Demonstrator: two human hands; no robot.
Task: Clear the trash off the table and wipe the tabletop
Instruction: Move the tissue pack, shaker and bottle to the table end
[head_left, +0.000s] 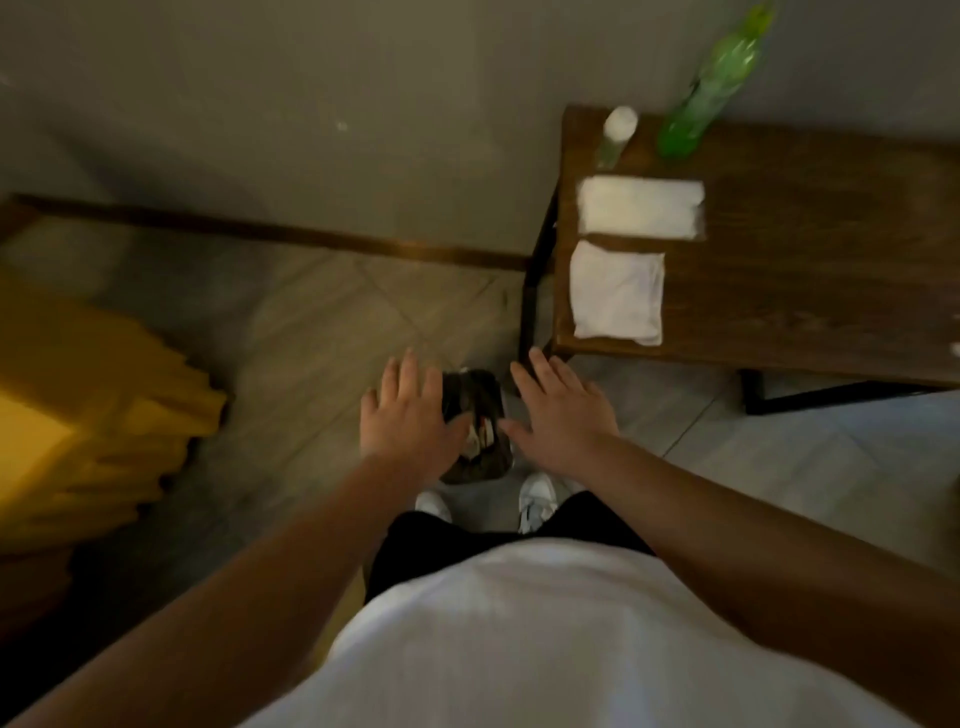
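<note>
While both hands (485, 410) spread empty, the trash bin (475, 426) sits between them.

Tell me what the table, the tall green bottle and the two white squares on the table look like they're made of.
Table: dark brown wood, grain visible, matte, on black probably metal legs. Green bottle: translucent, glossy, likely plastic. White squares: soft folded cloth or paper; too blurred to tell which.

Both empty hands, left (402, 410) and right (558, 410), spread above a floor trash bin (475, 410) beside the wooden table (810, 249).
</note>
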